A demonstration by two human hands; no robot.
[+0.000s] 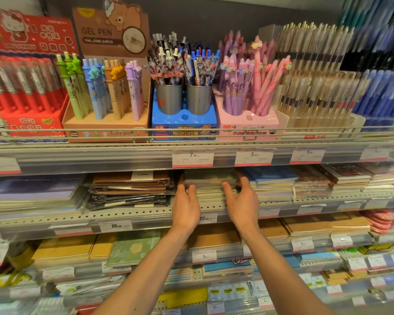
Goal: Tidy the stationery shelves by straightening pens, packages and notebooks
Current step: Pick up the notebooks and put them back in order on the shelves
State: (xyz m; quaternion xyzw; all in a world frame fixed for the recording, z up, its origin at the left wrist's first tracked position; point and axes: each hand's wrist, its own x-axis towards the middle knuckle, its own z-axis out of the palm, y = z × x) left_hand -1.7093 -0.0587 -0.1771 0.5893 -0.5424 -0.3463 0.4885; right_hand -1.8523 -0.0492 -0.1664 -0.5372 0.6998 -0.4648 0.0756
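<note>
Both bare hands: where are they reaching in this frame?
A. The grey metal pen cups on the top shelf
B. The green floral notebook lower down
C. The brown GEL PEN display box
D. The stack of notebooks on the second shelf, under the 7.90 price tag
D: the left hand and right hand flank the stack of pale notebooks on the second shelf, fingers against its front edge.

Open slot under the price-tag rail [191, 158], above the notebook stack [210, 186]; hemmed left by wrapped brown packages [132, 189], right by blue notebooks [271, 183].
</note>
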